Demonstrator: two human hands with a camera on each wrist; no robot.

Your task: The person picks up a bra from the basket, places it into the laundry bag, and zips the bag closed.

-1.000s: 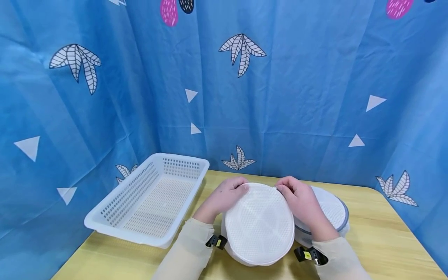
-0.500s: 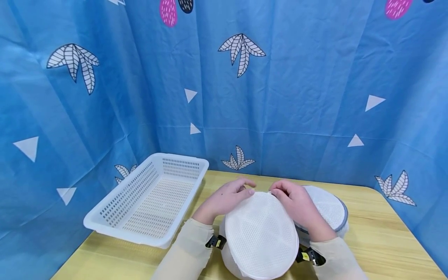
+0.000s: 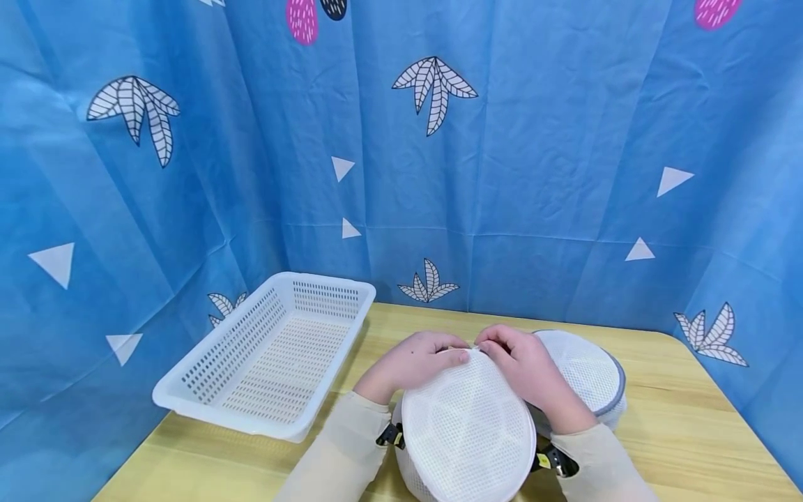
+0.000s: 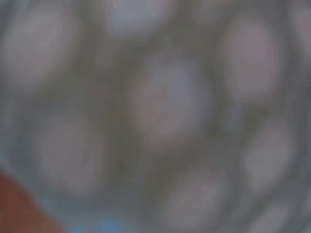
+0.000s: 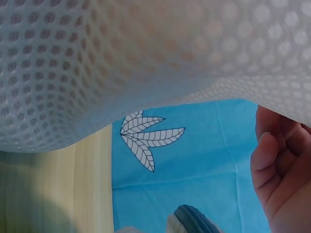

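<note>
A round white mesh laundry bag (image 3: 470,425) stands at the table's near edge, its top tilted towards me. My left hand (image 3: 417,359) pinches its far rim, the thumb lying on top. Beside it, my right hand (image 3: 527,366) pinches the same rim with thumb and forefinger; the small part between its fingertips is too hidden to tell. In the right wrist view, the bag's mesh (image 5: 48,63) covers the upper part, with curled fingers of the right hand (image 5: 286,174) at the right. Blurred mesh (image 4: 170,102) fills the left wrist view.
Just behind my right hand stands a second white mesh laundry bag (image 3: 583,373) with grey trim. A white perforated plastic basket (image 3: 270,376) lies on the left of the wooden table (image 3: 684,418). Blue patterned curtain (image 3: 533,174) closes off the back and sides.
Both hands have come closer together at the far rim, the right hand moving left. The bag's top has tipped towards me and its near edge has dropped lower.
</note>
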